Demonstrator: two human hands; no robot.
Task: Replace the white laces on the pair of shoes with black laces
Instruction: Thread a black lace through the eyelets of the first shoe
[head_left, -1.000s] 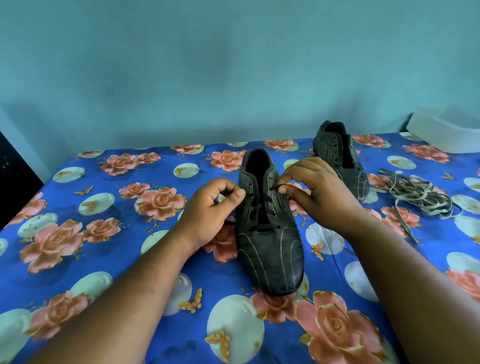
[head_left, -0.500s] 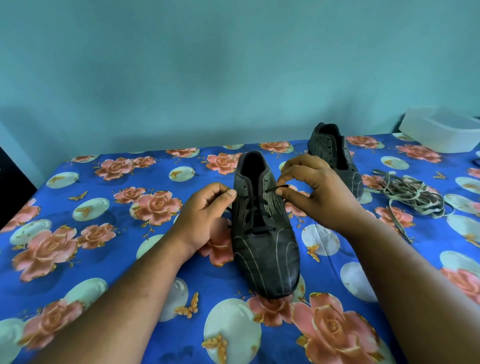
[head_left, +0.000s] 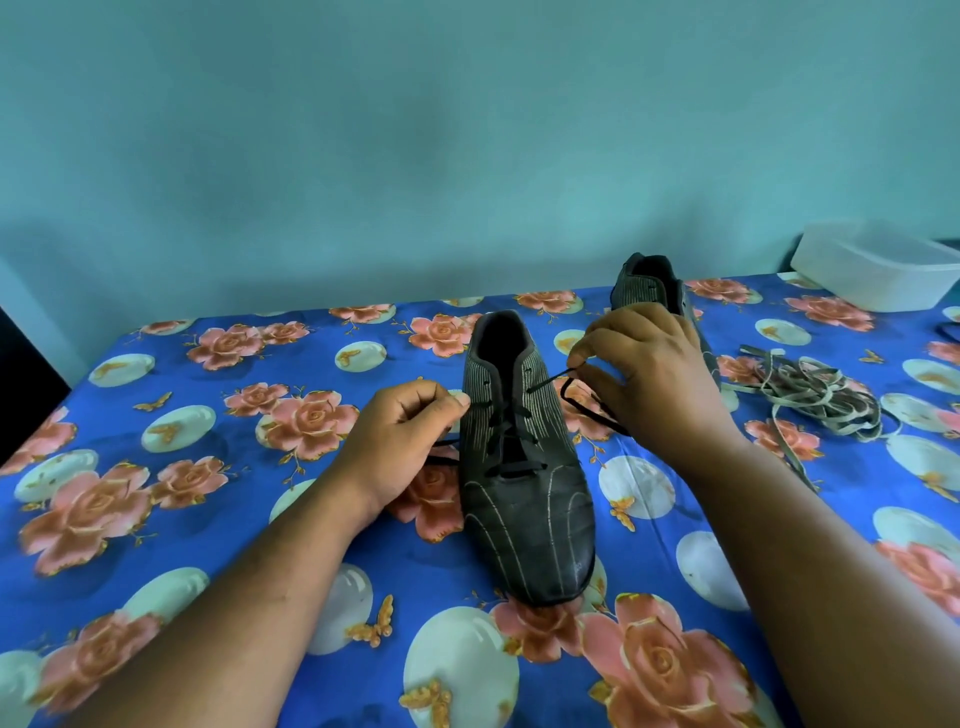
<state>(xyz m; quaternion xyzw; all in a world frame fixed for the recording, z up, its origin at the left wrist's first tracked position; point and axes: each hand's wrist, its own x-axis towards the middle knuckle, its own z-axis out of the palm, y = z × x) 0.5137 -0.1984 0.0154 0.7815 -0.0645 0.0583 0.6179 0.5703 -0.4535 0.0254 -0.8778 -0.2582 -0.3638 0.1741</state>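
A dark shoe (head_left: 524, 483) with pale stripes lies toe toward the camera on the surface (head_left: 156, 519), which is covered by a blue cloth printed with roses. A black lace (head_left: 511, 436) crosses its lower eyelets. The left hand (head_left: 400, 441) sits just beside the shoe's left side, fingers curled, thumb and forefinger pinching one end of the lace. The right hand (head_left: 649, 374) is at the shoe's right side, its fingers pinching the other end just outside an upper eyelet, with a loop of slack lying on the cloth below. The second shoe (head_left: 649, 283) stands behind the right hand. A heap of pale laces (head_left: 815, 395) lies to the right. A white plastic container (head_left: 878, 270) rests at the far right; its contents cannot be seen.
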